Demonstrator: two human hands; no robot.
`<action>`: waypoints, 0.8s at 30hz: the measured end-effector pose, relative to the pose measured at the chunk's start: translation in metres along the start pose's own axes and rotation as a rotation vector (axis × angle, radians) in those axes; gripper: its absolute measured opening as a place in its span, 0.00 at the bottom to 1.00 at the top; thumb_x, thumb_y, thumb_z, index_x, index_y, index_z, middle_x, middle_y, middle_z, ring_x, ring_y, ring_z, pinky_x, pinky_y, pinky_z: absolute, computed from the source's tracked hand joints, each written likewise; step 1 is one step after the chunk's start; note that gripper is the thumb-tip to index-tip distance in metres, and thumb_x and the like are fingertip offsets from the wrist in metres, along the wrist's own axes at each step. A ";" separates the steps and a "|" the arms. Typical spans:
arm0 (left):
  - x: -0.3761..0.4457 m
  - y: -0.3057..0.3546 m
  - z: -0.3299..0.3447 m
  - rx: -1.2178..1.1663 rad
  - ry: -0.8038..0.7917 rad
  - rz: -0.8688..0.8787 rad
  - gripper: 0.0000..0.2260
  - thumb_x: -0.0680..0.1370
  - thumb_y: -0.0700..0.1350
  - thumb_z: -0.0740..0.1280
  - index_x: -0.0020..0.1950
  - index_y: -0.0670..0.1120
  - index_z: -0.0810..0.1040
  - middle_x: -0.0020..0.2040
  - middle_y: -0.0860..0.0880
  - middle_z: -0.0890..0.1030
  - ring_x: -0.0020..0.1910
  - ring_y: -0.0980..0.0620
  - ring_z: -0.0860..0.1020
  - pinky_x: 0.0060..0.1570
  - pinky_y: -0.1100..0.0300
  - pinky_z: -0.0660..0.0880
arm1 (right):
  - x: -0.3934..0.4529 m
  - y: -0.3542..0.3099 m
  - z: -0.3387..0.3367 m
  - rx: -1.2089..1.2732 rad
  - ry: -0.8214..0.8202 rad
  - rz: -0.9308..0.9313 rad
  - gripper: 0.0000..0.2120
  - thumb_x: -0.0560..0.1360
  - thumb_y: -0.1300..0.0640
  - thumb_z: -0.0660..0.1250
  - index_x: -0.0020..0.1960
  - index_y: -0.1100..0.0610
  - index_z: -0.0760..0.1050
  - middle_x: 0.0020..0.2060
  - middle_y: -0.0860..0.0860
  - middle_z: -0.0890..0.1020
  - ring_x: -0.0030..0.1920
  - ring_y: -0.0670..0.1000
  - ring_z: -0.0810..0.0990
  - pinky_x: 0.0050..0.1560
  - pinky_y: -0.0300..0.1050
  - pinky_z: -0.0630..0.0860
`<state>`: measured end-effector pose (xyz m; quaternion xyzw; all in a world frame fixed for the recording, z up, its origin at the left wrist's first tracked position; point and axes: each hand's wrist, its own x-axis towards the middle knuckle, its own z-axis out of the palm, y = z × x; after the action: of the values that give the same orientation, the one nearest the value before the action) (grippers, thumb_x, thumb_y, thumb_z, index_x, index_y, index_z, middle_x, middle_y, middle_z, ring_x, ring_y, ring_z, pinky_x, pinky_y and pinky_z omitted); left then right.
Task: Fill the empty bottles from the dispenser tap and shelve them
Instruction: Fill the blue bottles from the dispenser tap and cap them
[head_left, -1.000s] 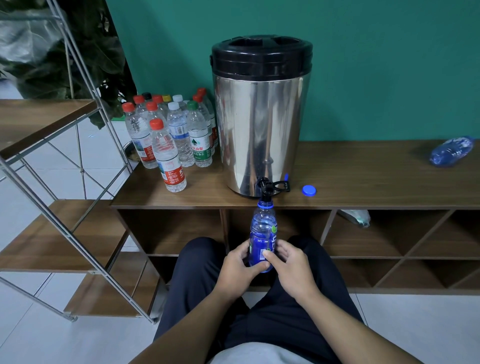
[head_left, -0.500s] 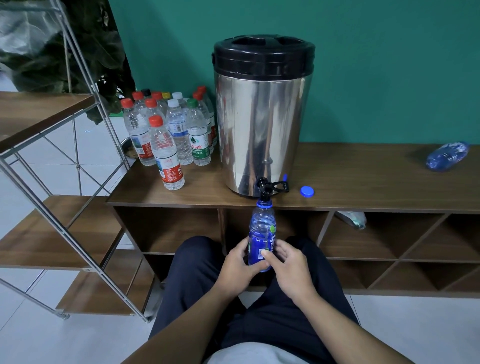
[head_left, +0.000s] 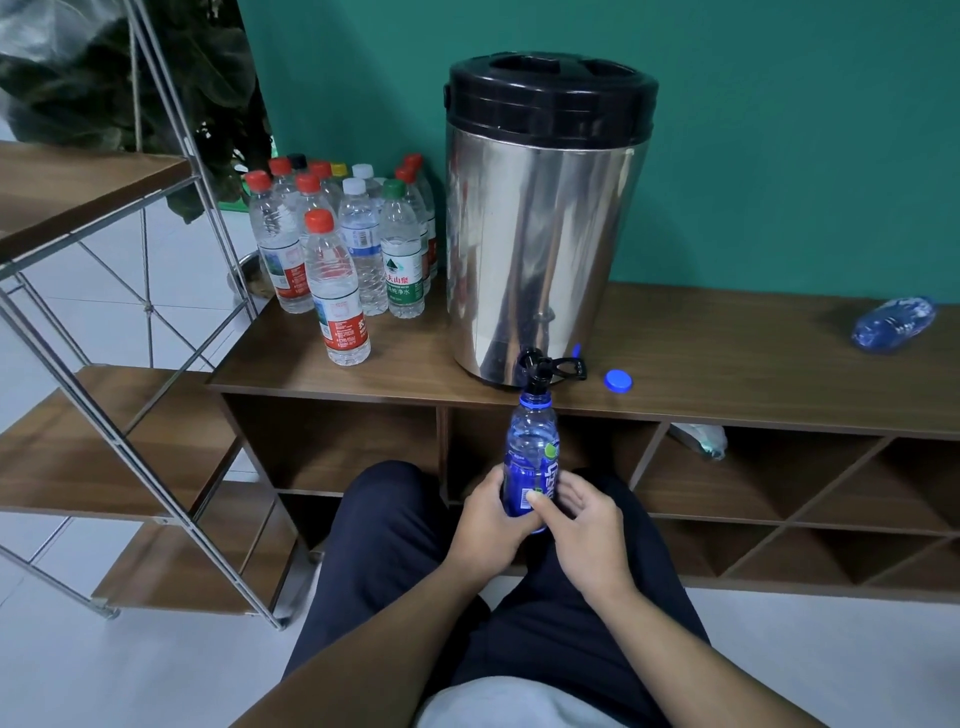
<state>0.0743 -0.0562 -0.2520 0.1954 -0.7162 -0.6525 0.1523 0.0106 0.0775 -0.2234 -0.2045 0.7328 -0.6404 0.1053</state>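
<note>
Mid-fill: left hand (head_left: 491, 512) and right hand (head_left: 582, 525) both grasp blue bottle (head_left: 530, 462) under dispenser (head_left: 545, 223) tap (head_left: 535, 366), cap (head_left: 618, 380) off right of tap; capping, shelving, other bottles (head_left: 337, 249) left.

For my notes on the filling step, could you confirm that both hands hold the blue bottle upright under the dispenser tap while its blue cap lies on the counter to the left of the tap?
Not quite: in the head view the blue cap lies to the right of the tap, not the left. The rest stands: the left hand and right hand hold the blue bottle upright under the tap, on the counter.
</note>
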 end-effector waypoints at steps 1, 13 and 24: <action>0.000 -0.002 0.000 -0.001 -0.001 0.001 0.20 0.75 0.44 0.82 0.65 0.54 0.83 0.57 0.53 0.88 0.57 0.51 0.88 0.62 0.42 0.85 | 0.000 0.000 0.000 0.003 0.001 0.004 0.20 0.78 0.64 0.79 0.60 0.40 0.83 0.54 0.34 0.89 0.59 0.38 0.86 0.62 0.31 0.78; -0.002 -0.002 -0.004 -0.053 0.002 0.044 0.20 0.78 0.45 0.82 0.68 0.54 0.83 0.59 0.52 0.89 0.60 0.50 0.88 0.63 0.44 0.86 | -0.005 -0.005 -0.002 -0.030 -0.067 0.057 0.15 0.83 0.63 0.74 0.64 0.47 0.83 0.55 0.32 0.88 0.60 0.35 0.85 0.59 0.27 0.77; 0.008 -0.008 -0.013 0.002 0.056 0.069 0.29 0.73 0.42 0.86 0.72 0.55 0.81 0.60 0.58 0.89 0.60 0.56 0.87 0.65 0.51 0.84 | 0.014 0.002 -0.016 -0.106 0.039 0.091 0.12 0.85 0.50 0.72 0.67 0.51 0.84 0.59 0.42 0.89 0.63 0.40 0.85 0.72 0.51 0.80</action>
<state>0.0741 -0.0719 -0.2591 0.1888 -0.7186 -0.6405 0.1944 -0.0092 0.0857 -0.2214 -0.1636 0.7761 -0.5992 0.1090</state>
